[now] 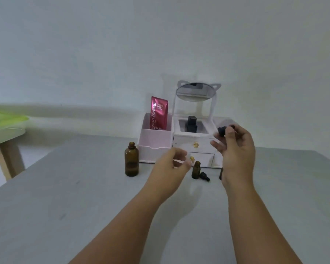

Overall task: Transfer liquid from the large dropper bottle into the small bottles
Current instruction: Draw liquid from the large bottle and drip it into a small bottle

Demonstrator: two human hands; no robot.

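Matt grey table [65, 187]; glossy amber glass bottles, large [131, 160] and small [196, 170]; smooth white plastic organiser [154, 143] at twelve o'clock; shiny foil sachet [158, 113]; gold-toned metallic knobs [195, 144].

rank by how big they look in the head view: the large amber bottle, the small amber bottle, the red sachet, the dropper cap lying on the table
1. red sachet, partly hidden in the organizer
2. large amber bottle; it stands nearer the camera, so its order against the sachet is unsure
3. small amber bottle
4. dropper cap on the table
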